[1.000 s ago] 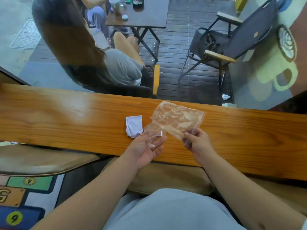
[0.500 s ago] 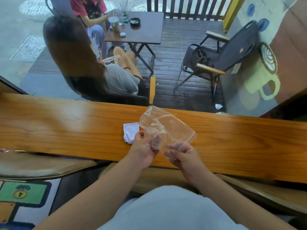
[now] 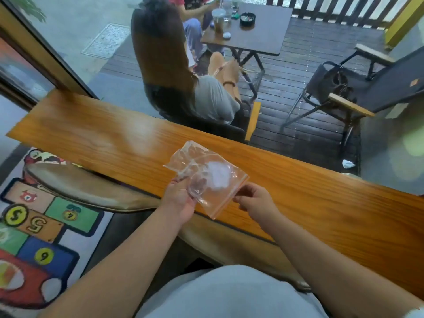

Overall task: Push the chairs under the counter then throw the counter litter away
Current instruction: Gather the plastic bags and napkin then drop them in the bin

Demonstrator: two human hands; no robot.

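Orange-brown wood forms the long tabletop [image 3: 298,193], set against a window that looks onto a dark deck. Two tan chair seats [image 3: 91,191] sit tucked beneath its near edge, above a hopscotch rug [image 3: 46,226]. Both forearms reach forward over the near edge. The left hand [image 3: 181,200] has its fingers clamped on a clear plastic bag [image 3: 206,177], held just above the wood with something white and blurred inside. The right hand [image 3: 254,198] pinches the bag's right edge.
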